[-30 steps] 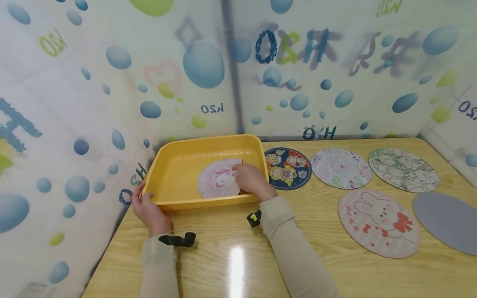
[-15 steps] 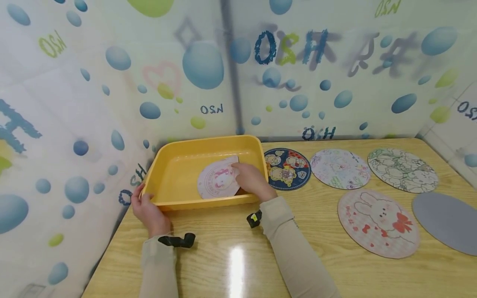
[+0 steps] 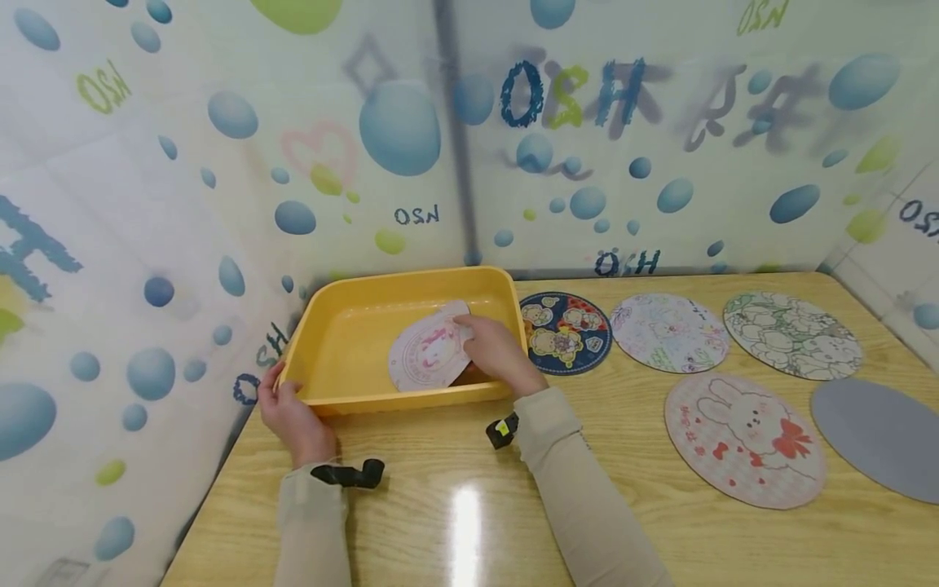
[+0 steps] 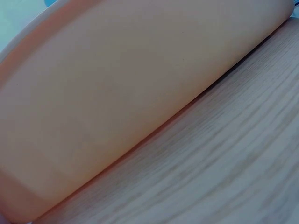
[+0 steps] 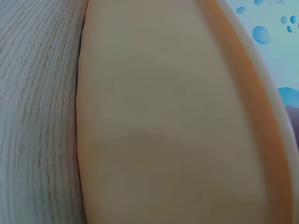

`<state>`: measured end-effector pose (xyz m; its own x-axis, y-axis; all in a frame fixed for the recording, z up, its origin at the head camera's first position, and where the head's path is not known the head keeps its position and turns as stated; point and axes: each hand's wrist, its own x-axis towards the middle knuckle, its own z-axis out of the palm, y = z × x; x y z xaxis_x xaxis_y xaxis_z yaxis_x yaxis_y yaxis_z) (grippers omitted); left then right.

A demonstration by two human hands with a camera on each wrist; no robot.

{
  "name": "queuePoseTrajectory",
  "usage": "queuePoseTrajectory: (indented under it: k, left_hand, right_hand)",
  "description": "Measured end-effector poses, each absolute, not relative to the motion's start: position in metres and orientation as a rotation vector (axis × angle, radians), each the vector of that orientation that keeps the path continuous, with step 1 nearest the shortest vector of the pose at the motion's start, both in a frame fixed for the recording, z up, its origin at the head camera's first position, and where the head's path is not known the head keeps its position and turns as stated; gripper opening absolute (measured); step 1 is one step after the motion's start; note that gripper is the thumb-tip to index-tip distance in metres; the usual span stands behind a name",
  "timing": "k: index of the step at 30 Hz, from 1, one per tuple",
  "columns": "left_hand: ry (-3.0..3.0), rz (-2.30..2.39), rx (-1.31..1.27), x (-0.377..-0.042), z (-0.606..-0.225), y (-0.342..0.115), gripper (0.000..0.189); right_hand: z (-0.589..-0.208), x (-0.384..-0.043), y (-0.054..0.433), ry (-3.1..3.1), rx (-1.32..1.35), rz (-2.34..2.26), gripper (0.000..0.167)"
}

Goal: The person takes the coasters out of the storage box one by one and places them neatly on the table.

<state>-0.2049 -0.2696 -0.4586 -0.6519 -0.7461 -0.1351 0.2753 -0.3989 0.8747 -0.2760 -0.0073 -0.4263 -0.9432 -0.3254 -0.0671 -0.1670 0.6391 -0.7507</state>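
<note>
In the head view, a yellow plastic tray (image 3: 341, 350) stands at the back left of the table. My left hand (image 3: 297, 420) grips its front left corner, the thumb over the rim. Inside the tray lies a round pale pink mat (image 3: 425, 355) with a pink drawing and a ring of print. Reaching over the front rim, my right hand (image 3: 499, 346) pinches the mat near its right edge, which is tilted up. The fingers below it are partly hidden. Both wrist views show mainly the tray's outer wall (image 4: 117, 93), and neither shows the grip.
Right of the tray lie a dark blue bear mat (image 3: 568, 334), a white doodle mat (image 3: 669, 333) and a green line-drawing mat (image 3: 795, 336). Nearer are a pink rabbit mat (image 3: 744, 440) and a plain grey disc (image 3: 880, 436). A patterned curtain (image 3: 411, 187) hangs behind the table.
The right edge of the pink mat has lifted and tipped leftward under my right hand, so its face looks narrower. My left hand and the tray have stayed in place.
</note>
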Motion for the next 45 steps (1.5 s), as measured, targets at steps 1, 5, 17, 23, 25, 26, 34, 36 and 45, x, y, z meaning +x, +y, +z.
queuePoseTrajectory:
  k: [1,5,17,23,25,26,34,36,45]
  left_hand:
    - [-1.165,-2.082,0.697,-0.2049,-0.4586,-0.2695,0.038]
    - [-1.167,-2.084,0.694,-0.2056,-0.4586,-0.2689,0.038]
    - [-1.147,-2.098,0.716,-0.204,-0.4577,-0.27,0.037]
    - [-1.152,-2.088,0.718,-0.2038,-0.4589,-0.2695,0.038]
    - [-1.148,-2.09,0.71,-0.2038,-0.4589,-0.2694,0.038]
    - [-1.146,-2.092,0.707,-0.2038,-0.4588,-0.2693,0.038]
    - [-1.159,-2.09,0.702,-0.2044,-0.4576,-0.2693,0.038]
    - [-1.156,-2.091,0.699,-0.2045,-0.4577,-0.2692,0.038]
    - [-1.141,-2.095,0.676,-0.2045,-0.4587,-0.2693,0.038]
  right_hand:
    - [-0.4264,-0.2762,-0.0072,2.645,-0.397,-1.216,0.047]
    - [-0.426,-0.2769,-0.0064,2.581,-0.369,-1.329,0.047]
    - [-0.4263,-0.2765,-0.0041,2.406,-0.331,-1.652,0.047]
    - [-0.4265,-0.2754,-0.0024,2.365,-0.32,-1.724,0.047]
    - [-0.4264,-0.2754,-0.002,2.348,-0.325,-1.752,0.047]
    - [-0.4263,-0.2757,-0.0019,2.336,-0.33,-1.77,0.047]
    - [-0.4249,-0.277,-0.0004,2.298,-0.333,-1.853,0.045]
    - [-0.4246,-0.2773,-0.0001,2.292,-0.326,-1.86,0.045]
    - [-0.423,-0.2771,0.0008,2.272,-0.317,-1.896,0.044]
